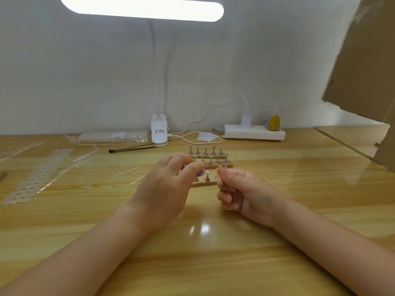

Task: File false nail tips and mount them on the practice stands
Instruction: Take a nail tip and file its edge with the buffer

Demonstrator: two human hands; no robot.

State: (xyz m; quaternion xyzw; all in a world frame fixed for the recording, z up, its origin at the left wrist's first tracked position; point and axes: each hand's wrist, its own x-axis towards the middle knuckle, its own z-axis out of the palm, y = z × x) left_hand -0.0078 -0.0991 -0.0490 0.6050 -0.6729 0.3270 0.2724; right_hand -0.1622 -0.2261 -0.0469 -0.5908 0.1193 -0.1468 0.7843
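Two hands meet just near of the practice stands point(210, 162), a cluster of small metal pegs on wooden bars set mid-table. The left hand point(168, 184) has its fingers curled with thumb and forefinger drawn narrow, as if pinching something small; what it pinches I cannot make out. The right hand point(239, 194) is curled too, its thumb and forefinger pinched on a small pale piece, probably a nail tip point(217, 177), though it is too small and blurred to be sure; the lower fingers are folded into the palm.

More nail tips lie in clear strips point(40, 174) well to the left on the table point(277, 189), with a packet point(113, 137) at the far edge beside the clamp lamp point(159, 133); a thin dark-tipped tool point(132, 149) lies just near of the lamp.

Risks, as I judge them: the tip is slick and tiny, so a loose pinch could flick it away onto the wood, where a clear piece is hard to find; the pegs stand close together, so a knuckle coming in low could topple a neighbour or shift a bar; pressing the tip on off-centre would leave it crooked.
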